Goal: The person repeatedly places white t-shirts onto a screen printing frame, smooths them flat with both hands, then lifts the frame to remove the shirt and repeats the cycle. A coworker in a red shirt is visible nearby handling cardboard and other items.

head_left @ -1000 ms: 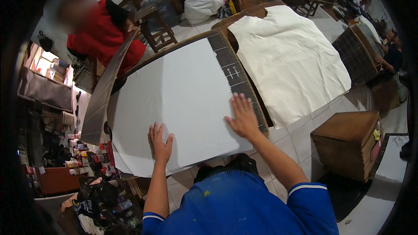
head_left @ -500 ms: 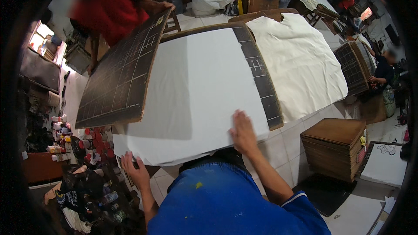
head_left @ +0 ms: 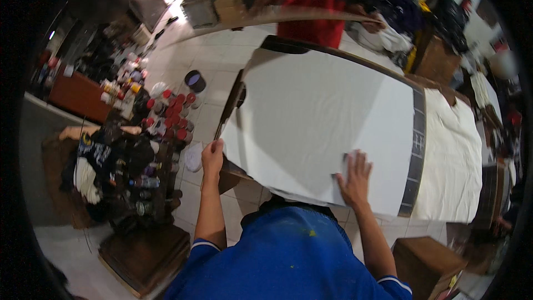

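A large white fabric sheet (head_left: pixel 327 122) lies over a dark board with a white-lined grid (head_left: pixel 416 150), whose right strip shows beside it. My right hand (head_left: pixel 355 180) rests flat on the sheet near its front edge, fingers stretched out and slightly apart. At the sheet's left front corner, my left hand (head_left: pixel 212 158) is closed, its fingers pinched on the fabric's edge. A co-worker in a red shirt (head_left: pixel 311 16) stands across from me, a hand on the end of a thin board (head_left: pixel 250 22) seen nearly edge-on and blurred.
A cream fabric piece (head_left: pixel 451 155) lies to the right. Brown boards (head_left: pixel 427 264) are stacked at the lower right. On the left are several red-lidded jars (head_left: pixel 176 114), a dark bucket (head_left: pixel 195 81) and a cluttered stand with bottles (head_left: pixel 144 182). A dark board (head_left: pixel 144 255) is at lower left.
My view has turned left. The co-worker's board has lifted off the sheet and swung away. My left hand has gone from spread fingers to a pinch at the sheet's corner.
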Tool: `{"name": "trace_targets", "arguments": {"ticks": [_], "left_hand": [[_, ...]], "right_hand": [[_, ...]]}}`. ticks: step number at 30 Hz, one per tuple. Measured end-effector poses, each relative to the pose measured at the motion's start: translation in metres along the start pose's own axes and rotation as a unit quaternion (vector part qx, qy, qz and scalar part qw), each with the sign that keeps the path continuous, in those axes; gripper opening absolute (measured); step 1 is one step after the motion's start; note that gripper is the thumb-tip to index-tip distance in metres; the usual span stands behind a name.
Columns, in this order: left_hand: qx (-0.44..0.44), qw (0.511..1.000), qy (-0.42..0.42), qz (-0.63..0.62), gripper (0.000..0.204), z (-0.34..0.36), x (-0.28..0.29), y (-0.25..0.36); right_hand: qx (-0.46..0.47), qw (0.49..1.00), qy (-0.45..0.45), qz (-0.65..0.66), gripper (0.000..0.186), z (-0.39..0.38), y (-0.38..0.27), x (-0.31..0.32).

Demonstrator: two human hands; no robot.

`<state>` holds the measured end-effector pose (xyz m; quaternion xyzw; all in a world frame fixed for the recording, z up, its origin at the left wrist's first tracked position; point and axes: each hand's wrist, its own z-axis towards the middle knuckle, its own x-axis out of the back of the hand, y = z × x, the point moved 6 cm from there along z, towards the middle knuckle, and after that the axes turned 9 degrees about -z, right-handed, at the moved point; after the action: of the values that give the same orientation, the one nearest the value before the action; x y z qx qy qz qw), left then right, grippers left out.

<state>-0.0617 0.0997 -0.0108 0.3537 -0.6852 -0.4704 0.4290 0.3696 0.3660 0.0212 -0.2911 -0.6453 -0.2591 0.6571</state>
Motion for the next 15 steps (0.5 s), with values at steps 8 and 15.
{"name": "trace_targets", "arguments": {"ticks": [8, 15], "left_hand": [[-0.101, 0.989, 0.038, 0.100, 0.026, -0.008, 0.008, 0.033], [-0.095, 0.979, 0.031, -0.176, 0.014, -0.026, 0.009, 0.056]], "right_hand": [[0.353, 0.935, -0.013, 0.022, 0.076, 0.101, -0.210, 0.004], [0.335, 0.942, 0.011, 0.003, 0.075, 0.161, -0.251, -0.007]]}}
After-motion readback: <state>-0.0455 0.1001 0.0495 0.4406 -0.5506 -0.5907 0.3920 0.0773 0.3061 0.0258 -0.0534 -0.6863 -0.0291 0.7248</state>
